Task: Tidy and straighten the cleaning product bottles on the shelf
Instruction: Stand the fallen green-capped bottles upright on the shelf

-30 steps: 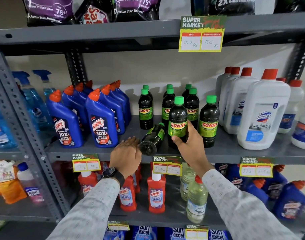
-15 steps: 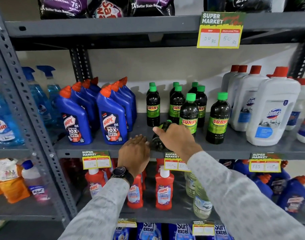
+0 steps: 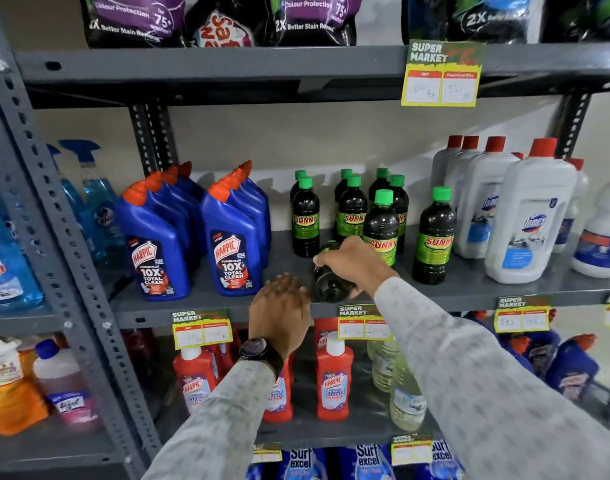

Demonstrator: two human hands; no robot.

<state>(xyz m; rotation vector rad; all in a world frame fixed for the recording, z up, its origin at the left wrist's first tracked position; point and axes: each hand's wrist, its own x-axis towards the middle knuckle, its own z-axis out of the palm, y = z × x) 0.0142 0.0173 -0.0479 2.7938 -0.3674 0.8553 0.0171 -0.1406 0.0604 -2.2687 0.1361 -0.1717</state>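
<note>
A dark Sunny bottle (image 3: 329,284) lies on its side on the grey middle shelf (image 3: 469,287), its base pointing toward me. My right hand (image 3: 355,261) is closed over its top side. My left hand (image 3: 279,308) rests with fingers bent on the shelf's front edge, just left of the bottle's base, holding nothing. Several upright Sunny bottles (image 3: 434,237) with green caps stand behind and to the right. Blue Harpic bottles (image 3: 232,244) stand in two rows at the left, white Domex bottles (image 3: 528,216) at the right.
Yellow price tags (image 3: 364,323) hang on the shelf's front edge. Red Harpic bottles (image 3: 333,379) and clear bottles stand on the shelf below. Detergent bags (image 3: 310,19) fill the shelf above. A grey perforated upright (image 3: 64,244) separates blue spray bottles at the left.
My right hand left the upright Sunny bottle, moved left and closed over the lying bottle. My left hand stayed at the shelf edge beside its base. The view moved closer.
</note>
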